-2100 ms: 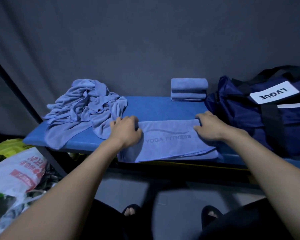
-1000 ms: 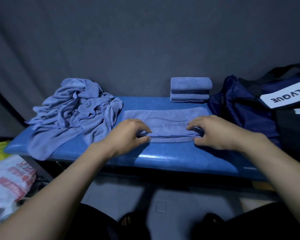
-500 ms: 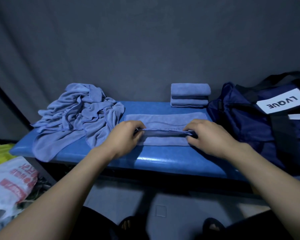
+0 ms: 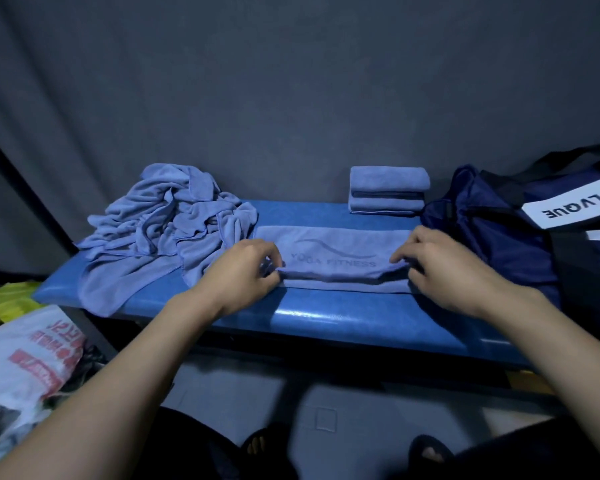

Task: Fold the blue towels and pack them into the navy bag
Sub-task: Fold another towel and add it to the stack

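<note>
Both hands, the left hand [image 4: 243,271] and right hand [image 4: 444,268], are pinching the towel [image 4: 333,261] again (logo showing now), lifting its near edge for another fold.

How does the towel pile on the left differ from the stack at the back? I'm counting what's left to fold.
The crumpled towel pile is loose and rumpled; the folded towel stack is neat and squared. The pile spreads wide, one end draping over the blue bench edge; the stack sits compact near the navy bag. Both are the same blue cloth.
</note>
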